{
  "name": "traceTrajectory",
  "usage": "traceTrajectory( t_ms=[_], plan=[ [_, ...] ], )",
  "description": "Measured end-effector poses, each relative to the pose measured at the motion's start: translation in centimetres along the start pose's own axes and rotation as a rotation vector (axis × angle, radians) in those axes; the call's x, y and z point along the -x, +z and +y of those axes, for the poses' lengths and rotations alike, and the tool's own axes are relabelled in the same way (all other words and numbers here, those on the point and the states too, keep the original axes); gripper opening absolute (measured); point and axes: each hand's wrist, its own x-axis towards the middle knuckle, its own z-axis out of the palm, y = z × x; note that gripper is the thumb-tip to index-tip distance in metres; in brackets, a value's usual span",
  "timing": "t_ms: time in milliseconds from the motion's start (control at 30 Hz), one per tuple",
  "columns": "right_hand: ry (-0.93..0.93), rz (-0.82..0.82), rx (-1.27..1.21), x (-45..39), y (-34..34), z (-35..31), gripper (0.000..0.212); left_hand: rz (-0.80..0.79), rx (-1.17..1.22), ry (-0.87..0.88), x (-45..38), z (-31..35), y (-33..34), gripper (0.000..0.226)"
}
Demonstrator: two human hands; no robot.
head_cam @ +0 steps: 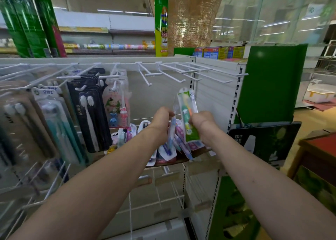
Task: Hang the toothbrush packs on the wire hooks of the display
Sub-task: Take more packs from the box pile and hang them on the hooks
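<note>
While blur hides print, right hand (201, 123) grips green pack (188, 116), left hand (161, 120) pinches blue pack (171, 134).

White wire hooks (181, 72) line the pale grey display panel (212, 88). At centre, one toothbrush pack (188, 116) is green with orange. Left of centre hang black packs (91, 112) with white brushes, then a pink cartoon-printed pack (116, 108). A plain green board (269, 83) stands at right.

Your left hand (161, 119): arm extended from 7 o'clock, fingers curled, pinching a blue pack (171, 130) edge-on. Your right hand (202, 121): arm extended from 5 o'clock, fingers curled around a green pack (188, 112), held upright. Hands near, apart.
</note>
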Motion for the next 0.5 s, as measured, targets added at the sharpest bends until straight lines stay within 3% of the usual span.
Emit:
traceTrajectory(
  t_ms=[100,233,400,500],
  plan=[
    [0.025,-0.055,-0.059,0.2,-0.3,0.1,0.026,-0.107,0.029,-0.032,1.4,0.2,0.7,0.017],
    [-0.057,-0.089,-0.054,1.1,-0.8,1.2,0.059,-0.024,-0.118,0.044,2.2,-0.3,0.7,0.039],
    [-0.068,-0.266,-0.12,3.3,-1.4,2.2,0.059,0.024,-0.166,0.079,4.4,-0.9,-1.0,0.026],
    [-0.048,-0.323,-0.224,4.1,-0.5,2.6,0.039,0.069,-0.156,0.052,5.9,-1.6,-2.1,0.012]
  ],
)
